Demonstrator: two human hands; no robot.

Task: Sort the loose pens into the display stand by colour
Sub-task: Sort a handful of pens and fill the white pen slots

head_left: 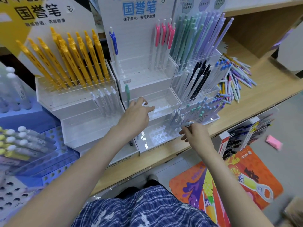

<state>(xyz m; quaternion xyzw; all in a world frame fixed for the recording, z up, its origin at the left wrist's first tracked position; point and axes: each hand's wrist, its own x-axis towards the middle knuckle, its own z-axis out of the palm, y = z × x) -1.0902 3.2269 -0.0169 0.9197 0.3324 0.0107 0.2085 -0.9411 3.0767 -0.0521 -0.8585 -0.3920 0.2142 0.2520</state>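
Plaid fabric (147, 208) fills the near edge of the view, and both bare forearms reach away from it toward the white tiered display stand (160, 145) on the wooden shelf (246, 110). Far left, yellow pens (73, 58) stand in a full row. Right of them, the left hand (137, 115) hovers over a middle tier with fingers loosely spread; something small and white shows at its fingertips, but I cannot tell whether it is gripped. Further right and nearer, the right hand (195, 134) pinches a pale grey-lilac pen (185, 124) between thumb and fingertips. Its long axis lies almost level, pointing left toward the perforated front tier (157, 135), just beside a few like-coloured pens (176, 116) already upright there. Judging by this, the pen must be tipped upright and lowered into a hole; the right hand is nearer. Loose pens (236, 77) lie heaped far right on the shelf.
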